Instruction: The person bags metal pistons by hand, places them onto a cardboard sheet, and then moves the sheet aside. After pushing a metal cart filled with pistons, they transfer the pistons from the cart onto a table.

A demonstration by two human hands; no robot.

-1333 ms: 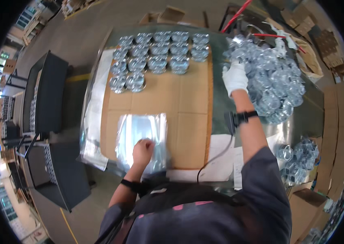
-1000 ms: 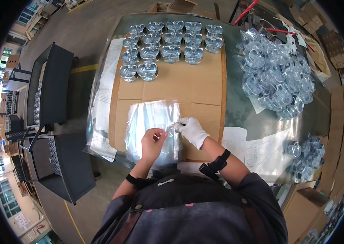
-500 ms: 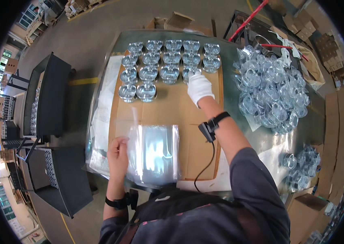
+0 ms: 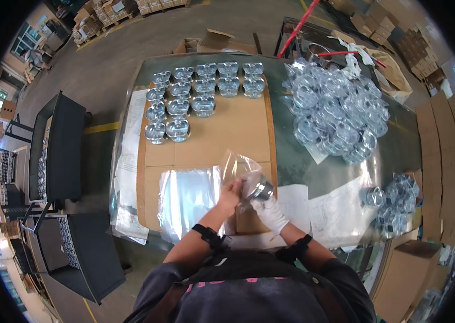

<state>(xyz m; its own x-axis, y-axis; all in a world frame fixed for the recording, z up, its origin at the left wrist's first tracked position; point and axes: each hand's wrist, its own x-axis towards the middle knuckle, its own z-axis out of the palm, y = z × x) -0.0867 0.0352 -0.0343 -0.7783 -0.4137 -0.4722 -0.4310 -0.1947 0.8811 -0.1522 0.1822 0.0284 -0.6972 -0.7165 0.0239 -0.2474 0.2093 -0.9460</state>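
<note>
My bare left hand (image 4: pixel 229 195) pinches a clear plastic bag (image 4: pixel 240 162) by its edge. In my white-gloved right hand (image 4: pixel 271 215) is a shiny metal piston (image 4: pixel 263 190), its end at the bag's mouth and apparently partly inside; the film blurs how far. Beside my left wrist lies a stack of flat clear bags (image 4: pixel 187 196) on a cardboard sheet (image 4: pixel 222 140). Farther off on the same sheet, several bare pistons (image 4: pixel 204 106) stand in rows. To the right is a big heap of bagged pistons (image 4: pixel 340 110).
A smaller group of bagged pistons (image 4: pixel 397 202) sits at the table's right edge, above an open carton (image 4: pixel 407 269). Dark carts (image 4: pixel 63 145) stand on the floor at left. Papers (image 4: pixel 335 215) lie on the table, and a red bar (image 4: pixel 300 27) rises behind it.
My right hand has come back from the rows with a piston taken from them. My left hand has moved right from beside the stack and now holds a bag.
</note>
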